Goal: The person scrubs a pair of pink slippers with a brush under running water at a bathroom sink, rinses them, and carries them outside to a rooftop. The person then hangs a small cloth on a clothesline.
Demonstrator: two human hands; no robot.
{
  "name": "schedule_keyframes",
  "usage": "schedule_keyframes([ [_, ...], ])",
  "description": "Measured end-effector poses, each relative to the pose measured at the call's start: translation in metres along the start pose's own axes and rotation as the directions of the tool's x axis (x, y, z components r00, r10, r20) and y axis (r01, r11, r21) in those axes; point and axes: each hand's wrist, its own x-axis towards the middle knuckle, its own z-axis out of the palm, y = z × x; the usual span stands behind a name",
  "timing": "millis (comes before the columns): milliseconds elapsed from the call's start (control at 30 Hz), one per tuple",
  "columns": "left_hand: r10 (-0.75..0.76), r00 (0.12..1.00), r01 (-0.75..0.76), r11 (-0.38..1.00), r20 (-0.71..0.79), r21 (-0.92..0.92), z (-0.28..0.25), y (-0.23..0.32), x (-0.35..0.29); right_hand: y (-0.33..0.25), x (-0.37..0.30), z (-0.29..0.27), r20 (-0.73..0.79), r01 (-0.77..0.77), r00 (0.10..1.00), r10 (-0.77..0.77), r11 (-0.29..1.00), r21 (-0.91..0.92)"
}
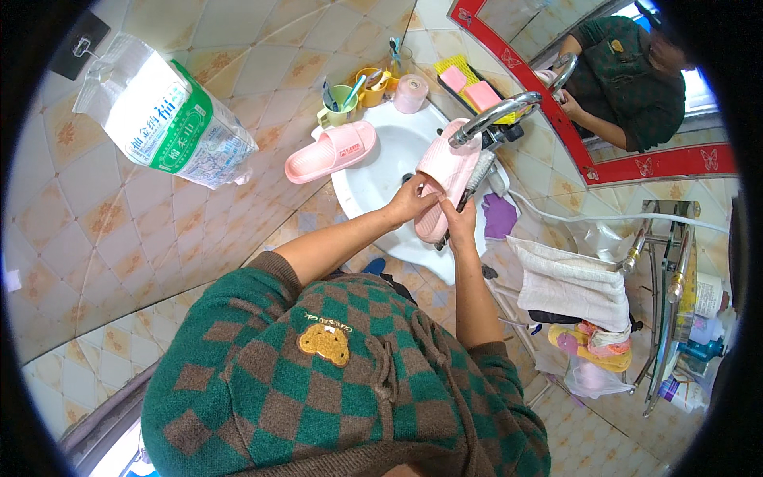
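Observation:
Over the white washbasin (369, 171) I hold a pink slide slipper (455, 159), its strap end up under the curved metal tap (502, 105). My left hand (410, 199) closes on the slipper's left edge near the strap opening. On the opposite edge, the fingers of my right hand (460, 222) are wrapped round the sole, thumb on top. Whether water runs from the tap, I cannot tell. A second pink slipper (332, 151) rests across the basin's left rim, sole down. Part of the drain is hidden behind my hands and the held slipper.
A green cup (337, 116), a yellow cup (372, 96) and a pink roll (410, 94) stand behind the basin. Pink soap bars (481, 96) sit beside the tap. To the right, a white towel (572, 282) hangs from a metal rack (664, 318). A plastic bag (171, 119) hangs left.

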Motion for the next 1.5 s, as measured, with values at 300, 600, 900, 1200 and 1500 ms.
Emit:
schedule_keyframes([
  [300, -0.168, 0.967, 0.122, 0.966, -0.191, -0.228, -0.03, -0.041, 0.011, 0.01, 0.032, -0.041, 0.031, 0.069, 0.997, -0.065, 0.728, -0.682],
  [600, -0.206, 0.962, 0.174, 0.968, -0.18, -0.181, -0.05, -0.054, 0.003, -0.003, 0.135, -0.087, 0.322, 0.321, 0.946, 0.013, 0.067, -0.945],
  [900, -0.252, 0.932, 0.176, 0.943, -0.259, -0.283, -0.053, -0.037, 0.013, -0.004, 0.128, -0.08, 0.27, 0.278, 0.954, -0.129, 0.05, -0.959],
  [1200, -0.288, 0.923, 0.154, 0.884, -0.255, -0.442, -0.046, -0.072, 0.051, 0.0, 0.086, -0.075, 0.395, 0.393, 0.918, 0.015, 0.074, -0.916],
  [1500, -0.288, 0.922, 0.139, 0.869, -0.258, -0.475, -0.035, -0.072, 0.05, -0.017, 0.137, -0.108, 0.345, 0.351, 0.936, -0.075, 0.087, -0.932],
])
